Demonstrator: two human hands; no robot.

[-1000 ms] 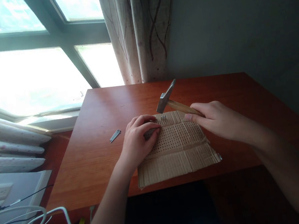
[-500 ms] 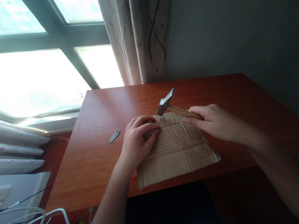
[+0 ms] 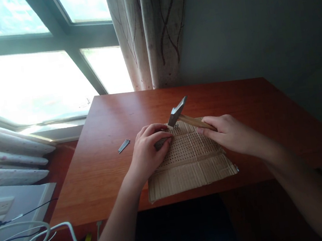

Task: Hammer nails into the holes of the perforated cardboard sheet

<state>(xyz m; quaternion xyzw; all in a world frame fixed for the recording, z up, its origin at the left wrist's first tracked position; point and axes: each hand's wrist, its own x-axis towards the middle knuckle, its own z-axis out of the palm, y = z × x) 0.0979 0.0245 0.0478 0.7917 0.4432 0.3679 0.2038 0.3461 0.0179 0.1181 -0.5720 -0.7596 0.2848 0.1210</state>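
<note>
My right hand (image 3: 223, 132) is wrapped round the wooden handle of a hammer (image 3: 190, 120). The metal head is low over the far edge of a brown cardboard sheet (image 3: 186, 176) lying on the table. A grid of small dark holes covers the sheet's upper part. On its upper left rests my left hand (image 3: 151, 147), fingers curled and thumb close to the index finger; what they pinch, if anything, is hidden. Small metal bits, perhaps nails (image 3: 176, 126), show beside the hammer head. Several loose nails (image 3: 123, 146) lie bundled left of my left hand.
The reddish wooden table (image 3: 98, 184) reaches to a patterned curtain (image 3: 153, 38) and a window (image 3: 26, 87). White cables (image 3: 70, 231) and a wall socket (image 3: 0, 207) are at the lower left, beyond the table's edge.
The hammer has come slightly down and left, its head now closer to the cardboard's far edge. My left hand stays in place on the sheet. The view has shifted a little.
</note>
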